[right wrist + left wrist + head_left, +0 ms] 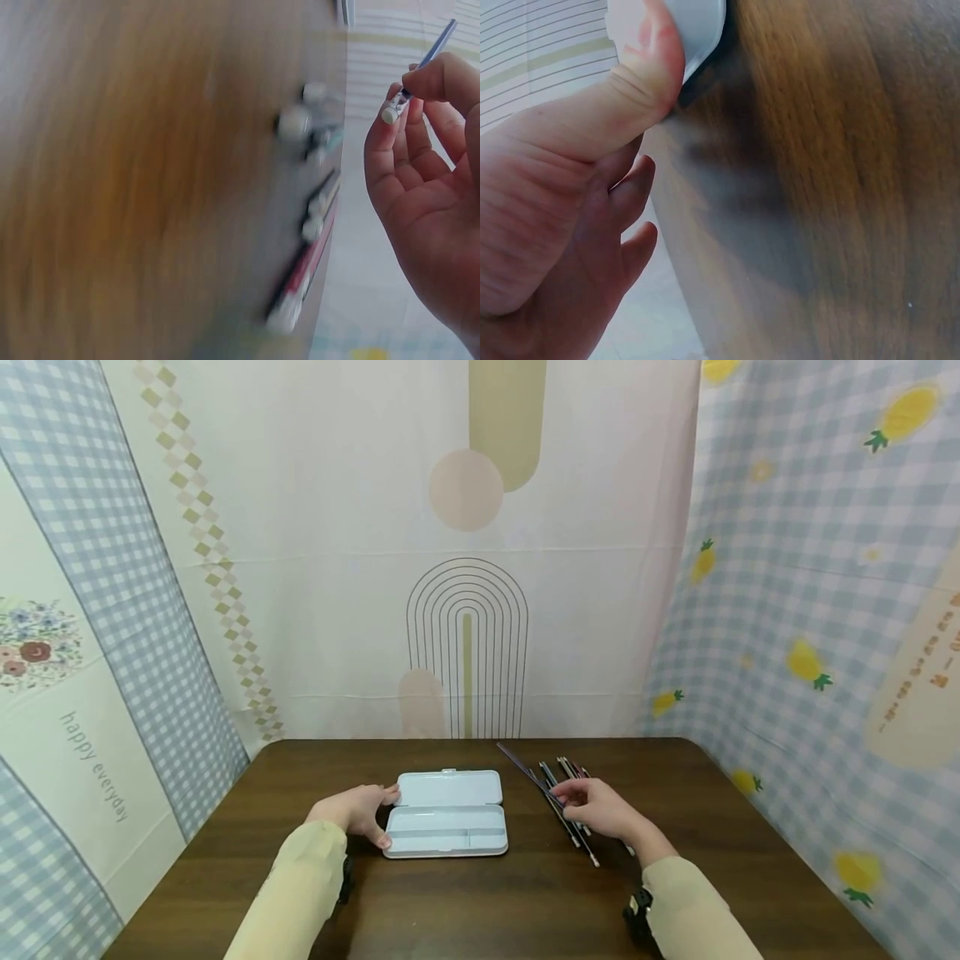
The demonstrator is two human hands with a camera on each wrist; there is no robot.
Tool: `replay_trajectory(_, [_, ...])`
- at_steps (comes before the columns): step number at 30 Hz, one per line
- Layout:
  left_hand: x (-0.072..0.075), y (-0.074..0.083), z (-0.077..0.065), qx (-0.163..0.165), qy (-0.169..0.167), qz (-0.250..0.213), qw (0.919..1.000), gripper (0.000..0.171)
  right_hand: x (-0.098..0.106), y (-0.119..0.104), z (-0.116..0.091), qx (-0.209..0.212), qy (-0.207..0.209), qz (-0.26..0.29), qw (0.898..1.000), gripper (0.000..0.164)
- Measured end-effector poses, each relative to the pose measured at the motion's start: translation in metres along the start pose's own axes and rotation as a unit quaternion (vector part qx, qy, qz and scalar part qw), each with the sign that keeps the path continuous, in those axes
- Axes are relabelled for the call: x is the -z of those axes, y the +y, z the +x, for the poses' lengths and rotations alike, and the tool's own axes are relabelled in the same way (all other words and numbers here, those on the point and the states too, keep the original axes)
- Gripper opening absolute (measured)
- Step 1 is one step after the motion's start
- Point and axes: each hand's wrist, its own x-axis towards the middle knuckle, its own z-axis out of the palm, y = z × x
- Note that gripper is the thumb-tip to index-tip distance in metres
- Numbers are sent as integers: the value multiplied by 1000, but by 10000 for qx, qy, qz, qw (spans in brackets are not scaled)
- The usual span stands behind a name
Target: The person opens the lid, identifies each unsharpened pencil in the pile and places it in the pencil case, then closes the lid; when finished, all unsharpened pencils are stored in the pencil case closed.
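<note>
A pale blue pencil case [448, 845] lies with its lid [448, 788] laid back, its compartments bare. My left hand [358, 811] rests at the case's left side, thumb at the near corner and fingers spread toward the lid. In the left wrist view, the thumb [649, 75] overlaps the case's corner, while the other fingers are relaxed. My right hand [600, 808] pinches a slim blue-purple pencil [437, 45] between thumb and fingers, near its white eraser end. Below and around that hand lie several more pencils [581, 843] in a loose pile.
A brown wooden table [480, 910] carries everything. Behind it hangs a pale patterned cloth [337, 610], with a checked pineapple cloth [787, 593] along the right. In the right wrist view, blurred pencil ends [292, 124], one with a dark red barrel, point toward the camera.
</note>
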Motion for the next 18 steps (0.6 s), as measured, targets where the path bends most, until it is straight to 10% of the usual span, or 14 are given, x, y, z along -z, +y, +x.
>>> replay_trajectory(18, [1,6,-3,60,13,106,9999,95,-56,-59,43,360,-577,-1056,9921,28])
